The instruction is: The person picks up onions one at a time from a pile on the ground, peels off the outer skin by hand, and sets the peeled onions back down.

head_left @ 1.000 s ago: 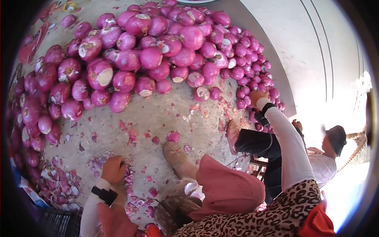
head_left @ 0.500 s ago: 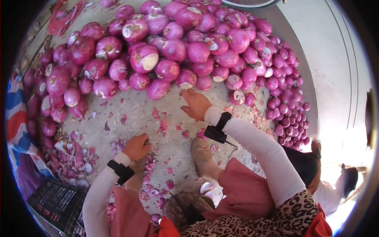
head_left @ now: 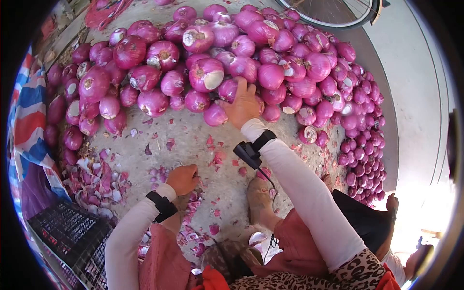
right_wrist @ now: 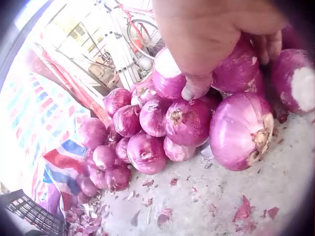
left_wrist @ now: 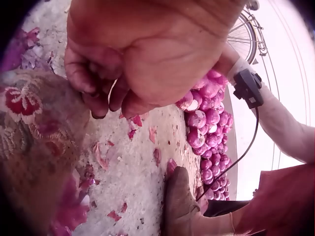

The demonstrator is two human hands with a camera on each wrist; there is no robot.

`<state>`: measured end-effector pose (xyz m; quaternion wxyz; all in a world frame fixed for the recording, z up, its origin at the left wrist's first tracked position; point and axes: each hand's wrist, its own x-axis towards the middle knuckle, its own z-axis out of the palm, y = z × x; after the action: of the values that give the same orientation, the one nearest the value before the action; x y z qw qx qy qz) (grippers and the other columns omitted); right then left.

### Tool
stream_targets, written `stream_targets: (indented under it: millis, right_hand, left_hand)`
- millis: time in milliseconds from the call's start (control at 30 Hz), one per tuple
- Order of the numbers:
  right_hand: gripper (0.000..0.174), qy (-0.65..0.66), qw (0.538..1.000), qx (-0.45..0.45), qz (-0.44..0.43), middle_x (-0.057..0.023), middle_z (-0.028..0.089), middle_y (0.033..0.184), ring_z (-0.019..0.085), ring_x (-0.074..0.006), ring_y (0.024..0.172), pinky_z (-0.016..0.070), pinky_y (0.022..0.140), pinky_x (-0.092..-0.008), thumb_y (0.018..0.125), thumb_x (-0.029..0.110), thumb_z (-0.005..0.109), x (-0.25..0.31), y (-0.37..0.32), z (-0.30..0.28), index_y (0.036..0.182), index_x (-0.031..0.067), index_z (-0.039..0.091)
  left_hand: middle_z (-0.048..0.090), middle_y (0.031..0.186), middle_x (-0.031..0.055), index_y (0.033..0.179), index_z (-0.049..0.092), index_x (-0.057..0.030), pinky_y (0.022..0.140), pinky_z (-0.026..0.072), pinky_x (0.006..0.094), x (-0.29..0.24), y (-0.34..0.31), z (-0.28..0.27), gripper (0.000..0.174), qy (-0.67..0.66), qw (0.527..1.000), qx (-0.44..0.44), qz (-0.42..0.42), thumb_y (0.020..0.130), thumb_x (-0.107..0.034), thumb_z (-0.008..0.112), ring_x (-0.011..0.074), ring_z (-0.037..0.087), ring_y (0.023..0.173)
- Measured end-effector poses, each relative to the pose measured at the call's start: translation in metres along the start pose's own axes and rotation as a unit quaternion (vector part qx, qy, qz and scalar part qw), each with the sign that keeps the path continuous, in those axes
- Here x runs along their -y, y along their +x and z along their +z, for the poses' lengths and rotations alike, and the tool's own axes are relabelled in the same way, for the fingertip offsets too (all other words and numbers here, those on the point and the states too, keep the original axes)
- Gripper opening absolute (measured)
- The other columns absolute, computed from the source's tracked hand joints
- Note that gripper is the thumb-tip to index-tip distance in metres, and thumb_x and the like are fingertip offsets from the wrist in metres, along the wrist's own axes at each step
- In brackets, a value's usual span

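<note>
My right hand [head_left: 240, 105] grips a red onion [head_left: 227, 90] at the front edge of a long onion pile. In the right wrist view the thumb lies along one side of that onion [right_wrist: 235, 69] and the fingers reach over its far side. Another large onion [right_wrist: 241, 132] sits on the floor just in front of it. My left hand [head_left: 183, 179] hangs over the floor near my left foot, its fingers loosely curled. From the left wrist view, no onion shows in that hand [left_wrist: 152, 54].
Onion skins [head_left: 96, 186] litter the concrete floor [head_left: 179, 140]. At the left stand a black plastic crate [head_left: 72, 237] and a striped sheet [head_left: 31, 130]. A bicycle wheel [head_left: 355, 21] is behind the pile. Another person's arm [head_left: 390, 212] shows at the right.
My right hand has moved left from the small onions at the pile's right end to the larger ones in front, and now grips one. The view has shifted; the left hand stays low.
</note>
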<state>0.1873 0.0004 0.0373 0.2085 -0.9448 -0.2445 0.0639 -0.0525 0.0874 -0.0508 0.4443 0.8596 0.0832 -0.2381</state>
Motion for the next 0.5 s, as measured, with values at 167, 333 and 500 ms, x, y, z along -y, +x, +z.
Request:
stream_targets:
  millis: [167, 333, 500]
  right_hand:
    - [0.080, 0.105, 0.981, -0.037, -0.158, -0.0213, 0.051, 0.112, 0.058, -0.0374, 0.097, 0.0491, 0.081, -0.0446, 0.065, 0.032, 0.081, -0.049, 0.003, 0.004, 0.128, 0.0105, 0.036]
    - [0.057, 0.511, 0.806, 0.259, 0.147, -0.0143, 0.055, 0.119, 0.061, -0.0301, 0.092, 0.0521, 0.072, -0.0433, 0.084, 0.037, 0.065, -0.073, -0.047, -0.025, 0.129, 0.0123, 0.041]
    - [0.055, 0.659, 0.549, 0.365, 0.361, -0.0115, 0.058, 0.119, 0.063, -0.0288, 0.092, 0.0507, 0.065, -0.0401, 0.092, 0.053, 0.044, -0.088, -0.114, -0.026, 0.131, 0.0142, 0.043]
  left_hand:
    - [0.063, 0.081, 0.0179, 0.094, 0.055, -0.0020, 0.068, 0.0472, 0.0433, 0.000, -0.001, -0.005, 0.023, -0.055, 0.998, -0.021, 0.010, 0.081, -0.021, 0.060, 0.0344, 0.062, 0.076]
    - [0.062, 0.084, 0.0111, 0.111, 0.051, -0.0028, 0.065, 0.0477, 0.0357, -0.001, 0.006, -0.002, 0.033, -0.277, 0.960, -0.028, -0.004, 0.087, -0.023, 0.061, 0.0219, 0.062, 0.076]
    - [0.061, 0.093, 0.0064, 0.121, 0.047, -0.0042, 0.067, 0.0483, 0.0318, -0.064, 0.002, -0.018, 0.043, -0.499, 0.865, 0.045, -0.023, 0.089, -0.029, 0.062, 0.0157, 0.059, 0.080]
